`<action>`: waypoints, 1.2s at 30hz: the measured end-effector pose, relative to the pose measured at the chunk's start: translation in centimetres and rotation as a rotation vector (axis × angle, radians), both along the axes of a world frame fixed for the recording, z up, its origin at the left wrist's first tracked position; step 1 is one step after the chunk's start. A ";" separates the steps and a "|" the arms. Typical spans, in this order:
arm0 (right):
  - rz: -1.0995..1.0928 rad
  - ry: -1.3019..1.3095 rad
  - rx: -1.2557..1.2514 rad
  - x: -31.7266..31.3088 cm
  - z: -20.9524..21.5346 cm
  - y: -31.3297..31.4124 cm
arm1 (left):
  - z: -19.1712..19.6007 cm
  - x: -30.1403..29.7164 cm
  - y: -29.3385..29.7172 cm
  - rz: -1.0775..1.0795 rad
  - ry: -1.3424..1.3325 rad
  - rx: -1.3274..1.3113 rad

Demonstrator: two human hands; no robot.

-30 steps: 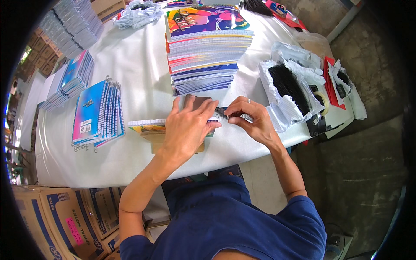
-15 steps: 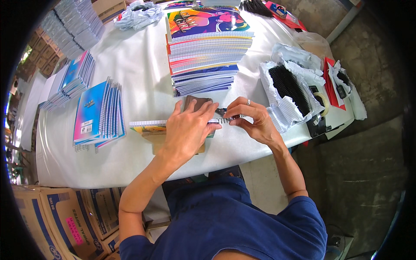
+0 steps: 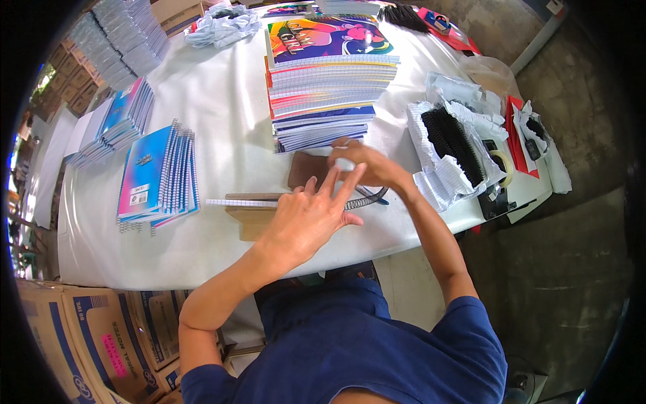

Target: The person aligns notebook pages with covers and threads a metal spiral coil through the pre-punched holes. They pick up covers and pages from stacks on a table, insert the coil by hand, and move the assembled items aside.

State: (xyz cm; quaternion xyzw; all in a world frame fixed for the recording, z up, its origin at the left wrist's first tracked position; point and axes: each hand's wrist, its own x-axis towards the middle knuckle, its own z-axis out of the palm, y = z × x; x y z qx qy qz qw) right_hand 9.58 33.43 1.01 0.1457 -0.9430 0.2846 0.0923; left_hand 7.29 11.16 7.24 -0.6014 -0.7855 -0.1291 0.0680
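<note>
A notebook, its squared-paper edge facing up, stands on edge in a tan wooden holder near the table's front. Over its right end lies my left hand, fingers spread and thumb apart, hiding that end. From beneath this hand a dark spiral coil sticks out to the right and curves upward. My right hand is just beyond the left one, above the coil; its fingers are blurred and partly covered. A brown block sits right behind the holder.
A tall stack of colourful notebooks stands ahead. Spiral-bound blue and pink notebooks lie at the left. On the right, torn white paper wraps black coils, beside a tape roll. Cardboard boxes are below the table at left.
My right hand has left the notebook's right end and moved left and farther away. My left hand has shifted right with its fingers spreading. More of the coil shows on the right.
</note>
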 end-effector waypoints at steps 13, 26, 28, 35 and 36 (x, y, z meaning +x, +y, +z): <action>0.333 -0.445 -0.582 2.7 5.4 2.5 | -1.3 -2.2 -1.6 0.199 -0.023 0.279; 0.383 -0.294 -1.037 4.1 4.8 1.1 | -1.2 -2.5 -1.7 0.214 -0.033 0.280; 0.216 -0.391 -0.657 3.6 5.9 0.0 | -0.9 -2.5 -1.9 0.203 -0.072 0.240; 0.396 -0.386 -1.023 2.8 4.8 -0.6 | -1.0 -3.1 -2.7 0.236 -0.037 0.239; 0.271 -0.446 -0.783 2.2 5.2 -1.0 | -1.0 -3.1 -3.0 0.222 -0.029 0.243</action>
